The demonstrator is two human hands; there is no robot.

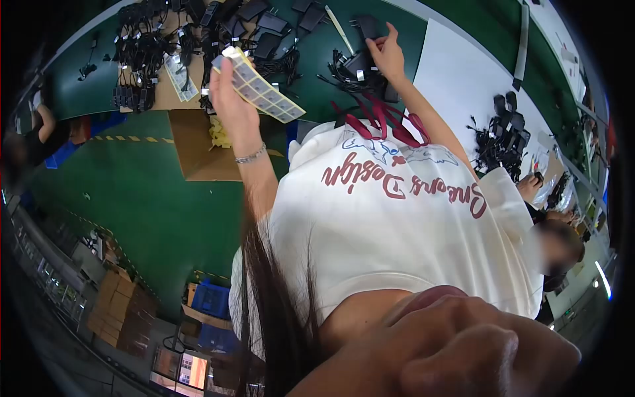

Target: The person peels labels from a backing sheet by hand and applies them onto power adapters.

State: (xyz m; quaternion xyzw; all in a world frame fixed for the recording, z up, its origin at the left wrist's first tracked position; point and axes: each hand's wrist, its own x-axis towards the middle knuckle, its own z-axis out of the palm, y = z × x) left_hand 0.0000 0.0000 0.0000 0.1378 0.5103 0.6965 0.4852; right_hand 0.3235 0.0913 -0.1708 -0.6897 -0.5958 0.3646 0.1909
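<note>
My left hand (233, 99) is closed on a sheet of stickers (264, 92), pale yellow with rows of grey labels, its thumb on the upper end. The sheet hangs at a slant over the table's near edge. My right hand (389, 58) has thumb and forefinger apart beside a black power adapter (365, 26); whether they touch it I cannot tell. Just below lies another black adapter (357, 64) with a white label and coiled cable. A pale stick-like strip (339, 30) lies to their left.
Many bundled black adapters (135, 56) cover cardboard at the left, with another label sheet (180, 76). More adapters (509, 122) stand on a white surface (456, 73) at right. A cardboard box (198, 155) sits below the table edge. Other people work at both sides.
</note>
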